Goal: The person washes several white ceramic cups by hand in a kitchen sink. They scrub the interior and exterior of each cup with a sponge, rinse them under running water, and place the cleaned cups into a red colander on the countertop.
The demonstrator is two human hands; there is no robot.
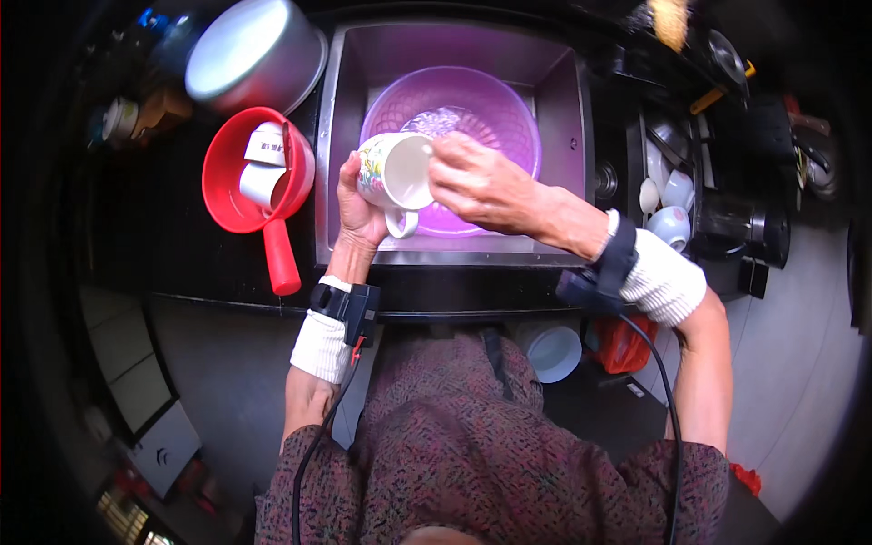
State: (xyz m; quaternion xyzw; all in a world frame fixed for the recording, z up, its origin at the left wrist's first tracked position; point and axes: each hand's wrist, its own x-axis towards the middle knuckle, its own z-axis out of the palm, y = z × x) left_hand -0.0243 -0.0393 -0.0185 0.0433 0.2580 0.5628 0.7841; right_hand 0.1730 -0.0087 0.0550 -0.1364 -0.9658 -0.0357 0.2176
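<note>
My left hand (pixel 361 211) holds a white ceramic mug (pixel 407 170) with a floral print. The mug is tilted on its side, its open mouth turned right and its handle pointing down. At the rim is my right hand (pixel 477 180), fingers bent together; whether they grip the rim or something small cannot be made out. Beneath both hands a purple plastic basin (pixel 521 129) with a net-like pattern sits in a stainless steel sink (pixel 463 44). Rippling, bright water (pixel 439 121) shows inside the basin.
Left of the sink, a red plastic dipper (pixel 225 197) contains a white cup (pixel 257 184) and a white box (pixel 266 144). Behind it leans a large metal pot (pixel 252 61). To the right, bowls (pixel 671 225) and a spoon (pixel 648 196) fill a rack. A pale bucket (pixel 553 354) stands below the counter.
</note>
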